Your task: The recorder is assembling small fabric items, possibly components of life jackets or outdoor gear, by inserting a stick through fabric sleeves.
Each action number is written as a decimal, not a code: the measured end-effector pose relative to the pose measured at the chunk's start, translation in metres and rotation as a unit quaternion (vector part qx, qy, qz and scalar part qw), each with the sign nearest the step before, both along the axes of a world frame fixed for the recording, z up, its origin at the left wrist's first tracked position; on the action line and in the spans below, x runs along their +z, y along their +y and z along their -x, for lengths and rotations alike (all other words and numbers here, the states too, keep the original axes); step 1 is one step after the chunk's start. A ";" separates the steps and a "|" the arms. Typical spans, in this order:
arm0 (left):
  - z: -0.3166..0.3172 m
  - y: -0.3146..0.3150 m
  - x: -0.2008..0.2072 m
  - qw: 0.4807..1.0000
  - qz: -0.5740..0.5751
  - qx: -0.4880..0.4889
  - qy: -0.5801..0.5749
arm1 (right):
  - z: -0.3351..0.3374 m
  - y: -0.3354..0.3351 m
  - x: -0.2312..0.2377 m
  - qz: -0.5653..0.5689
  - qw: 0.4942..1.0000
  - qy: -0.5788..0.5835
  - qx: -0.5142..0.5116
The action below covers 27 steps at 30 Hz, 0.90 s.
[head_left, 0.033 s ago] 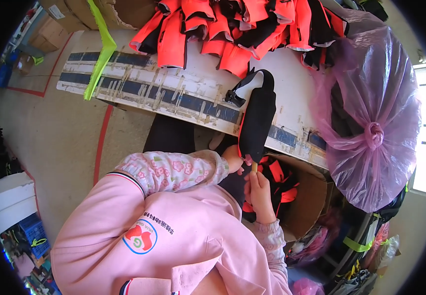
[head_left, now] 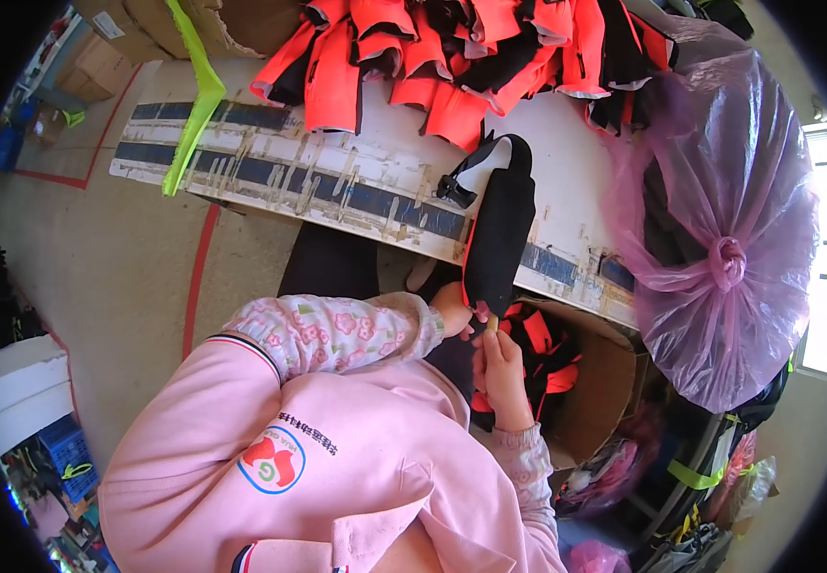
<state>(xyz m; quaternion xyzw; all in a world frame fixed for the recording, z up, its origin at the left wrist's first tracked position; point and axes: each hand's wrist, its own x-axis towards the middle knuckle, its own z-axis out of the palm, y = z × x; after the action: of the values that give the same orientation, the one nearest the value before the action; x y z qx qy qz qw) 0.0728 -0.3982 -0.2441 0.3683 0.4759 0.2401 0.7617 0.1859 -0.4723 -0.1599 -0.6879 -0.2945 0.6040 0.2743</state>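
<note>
A black padded fabric piece with an orange edge (head_left: 499, 239) hangs over the table's front edge. Its black strap and buckle (head_left: 455, 190) lie on the tabletop. My left hand (head_left: 452, 307) grips the lower end of this piece, the fingertips partly hidden behind it. Just below that end, my right hand (head_left: 502, 377) is closed around a thin yellowish stick-like tool (head_left: 493, 324). The tool's tip meets the bottom of the black piece; whether it goes inside I cannot tell.
Many orange-and-black fabric pieces (head_left: 433, 57) are heaped along the back of the worn white table (head_left: 337, 153). More lie in a cardboard box (head_left: 595, 372) below its edge. A tied pink plastic bag (head_left: 719, 220) bulges at the right. A neon-yellow strip (head_left: 199, 105) hangs at the left.
</note>
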 end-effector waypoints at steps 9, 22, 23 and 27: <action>-0.004 0.008 -0.036 0.993 -0.041 0.023 -0.106 | 0.009 0.012 -0.025 0.020 0.855 0.503 -0.120; -0.003 -0.001 -0.005 0.992 0.016 0.044 -0.116 | 0.003 -0.097 0.042 0.051 0.960 0.246 -0.120; -0.003 -0.002 0.001 0.991 -0.004 0.042 -0.123 | 0.005 -0.102 0.042 0.035 0.956 0.248 -0.153; -0.003 -0.004 0.000 0.992 -0.017 0.051 -0.115 | 0.012 -0.083 0.045 0.043 0.942 0.290 -0.163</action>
<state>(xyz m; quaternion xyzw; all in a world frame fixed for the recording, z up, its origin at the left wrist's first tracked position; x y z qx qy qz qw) 0.0758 -0.4019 -0.2440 0.3267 0.3993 0.3272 0.7917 0.1735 -0.5556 -0.1151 -0.5324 -0.0594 0.7367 0.4126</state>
